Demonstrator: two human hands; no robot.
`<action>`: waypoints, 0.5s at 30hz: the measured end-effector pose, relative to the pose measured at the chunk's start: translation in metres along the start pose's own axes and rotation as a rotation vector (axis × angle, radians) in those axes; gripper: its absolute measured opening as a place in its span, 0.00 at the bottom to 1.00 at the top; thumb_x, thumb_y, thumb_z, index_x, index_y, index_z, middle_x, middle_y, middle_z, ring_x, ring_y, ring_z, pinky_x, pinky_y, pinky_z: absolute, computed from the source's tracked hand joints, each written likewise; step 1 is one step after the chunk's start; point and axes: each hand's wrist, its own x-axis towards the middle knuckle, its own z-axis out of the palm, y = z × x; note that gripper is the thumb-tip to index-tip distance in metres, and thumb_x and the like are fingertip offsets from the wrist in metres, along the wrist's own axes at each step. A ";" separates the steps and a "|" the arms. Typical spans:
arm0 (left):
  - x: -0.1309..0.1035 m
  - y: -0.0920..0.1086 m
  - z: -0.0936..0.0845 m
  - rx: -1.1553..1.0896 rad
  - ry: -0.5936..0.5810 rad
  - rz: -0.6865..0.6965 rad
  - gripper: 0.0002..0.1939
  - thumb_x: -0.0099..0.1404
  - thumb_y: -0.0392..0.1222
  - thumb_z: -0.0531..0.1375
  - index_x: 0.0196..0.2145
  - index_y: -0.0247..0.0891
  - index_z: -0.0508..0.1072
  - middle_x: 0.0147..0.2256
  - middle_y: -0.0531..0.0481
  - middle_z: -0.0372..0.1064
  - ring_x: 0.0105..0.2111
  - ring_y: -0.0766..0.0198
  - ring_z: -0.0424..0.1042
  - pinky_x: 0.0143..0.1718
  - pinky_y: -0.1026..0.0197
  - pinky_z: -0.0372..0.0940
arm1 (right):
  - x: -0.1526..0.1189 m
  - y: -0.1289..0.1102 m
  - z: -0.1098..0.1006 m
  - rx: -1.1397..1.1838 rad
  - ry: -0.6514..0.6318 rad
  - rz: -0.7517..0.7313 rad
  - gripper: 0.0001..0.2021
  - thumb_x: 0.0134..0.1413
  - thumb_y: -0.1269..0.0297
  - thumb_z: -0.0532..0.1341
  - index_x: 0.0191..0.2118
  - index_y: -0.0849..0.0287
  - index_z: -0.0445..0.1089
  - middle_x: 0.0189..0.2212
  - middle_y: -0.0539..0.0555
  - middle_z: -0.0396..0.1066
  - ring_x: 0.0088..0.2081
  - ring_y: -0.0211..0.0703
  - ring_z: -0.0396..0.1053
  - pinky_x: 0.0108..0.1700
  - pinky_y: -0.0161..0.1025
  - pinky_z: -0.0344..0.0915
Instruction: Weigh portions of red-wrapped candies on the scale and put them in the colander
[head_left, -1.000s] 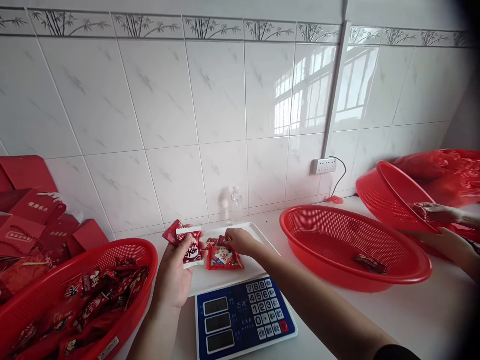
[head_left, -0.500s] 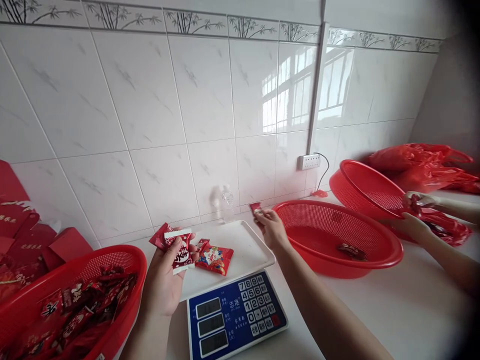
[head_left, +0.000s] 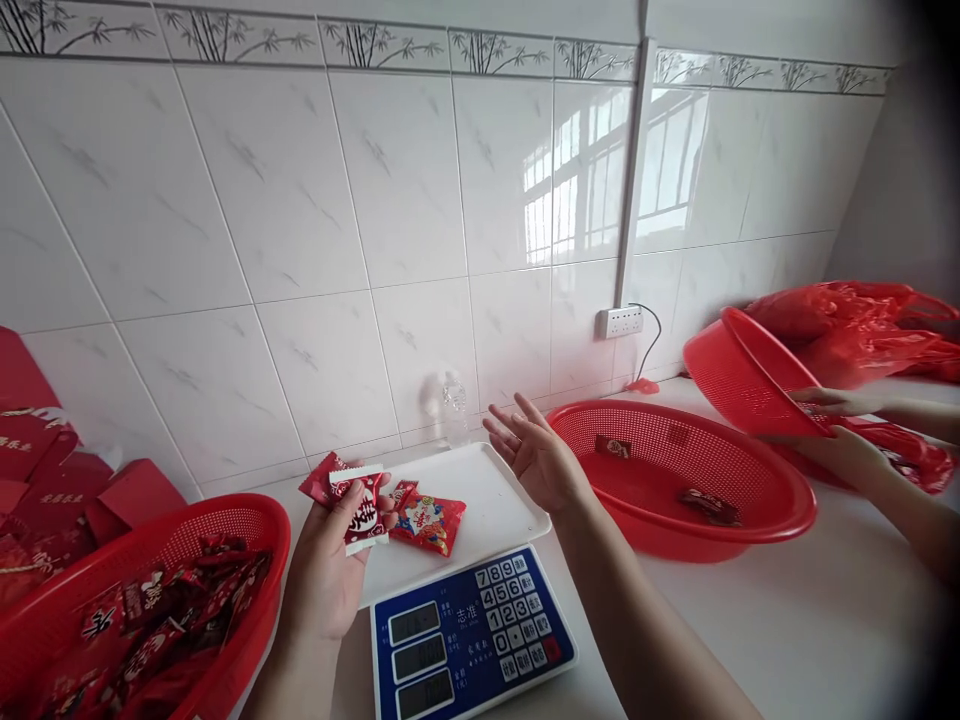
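My left hand (head_left: pixel 330 585) pinches small red snack packets (head_left: pixel 366 515), one with a white-edged wrapper in front of another. Just behind its fingers, a colourful red packet (head_left: pixel 431 522) lies on the white pan (head_left: pixel 504 485) of a scale (head_left: pixel 469 635). My right hand (head_left: pixel 544 460) is open and holds nothing, its fingers spread above the pan's right edge, beside a large red basket (head_left: pixel 675 545). Inside that basket are a small red packet (head_left: pixel 613 447) by the near left wall and a darker packet (head_left: pixel 711 506) on the bottom.
At left stands a red basket (head_left: pixel 259 515) full of packets, with red boxes (head_left: pixel 139 500) behind. A clear bottle (head_left: pixel 454 405) is by the tiled wall. On the right, another person's hands (head_left: pixel 862 445) hold a tilted red basket (head_left: pixel 750 370) near red plastic bags (head_left: pixel 862 320).
My right hand has let go of a small red packet and spread its fingers; a packet now shows in the large basket. The other person's basket has tipped further. My left hand keeps its grip.
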 end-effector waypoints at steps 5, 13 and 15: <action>0.004 -0.001 -0.002 -0.008 0.003 -0.002 0.20 0.50 0.41 0.69 0.42 0.41 0.74 0.34 0.49 0.76 0.29 0.62 0.74 0.31 0.59 0.72 | -0.010 0.004 0.010 -0.435 -0.238 -0.147 0.27 0.55 0.59 0.59 0.61 0.52 0.57 0.57 0.59 0.63 0.53 0.48 0.67 0.50 0.47 0.68; 0.004 -0.004 -0.004 0.025 -0.004 -0.011 0.22 0.52 0.43 0.68 0.45 0.41 0.72 0.36 0.48 0.75 0.31 0.62 0.74 0.33 0.57 0.72 | -0.034 0.054 0.018 -1.369 -0.793 -0.177 0.24 0.53 0.59 0.62 0.57 0.52 0.64 0.57 0.58 0.63 0.58 0.51 0.57 0.58 0.50 0.56; 0.004 -0.004 -0.004 0.034 0.003 -0.008 0.22 0.52 0.44 0.68 0.45 0.41 0.72 0.36 0.48 0.75 0.31 0.61 0.74 0.33 0.57 0.72 | -0.037 0.061 0.019 -1.480 -0.815 -0.166 0.25 0.52 0.59 0.62 0.57 0.51 0.64 0.57 0.57 0.63 0.60 0.54 0.54 0.58 0.51 0.55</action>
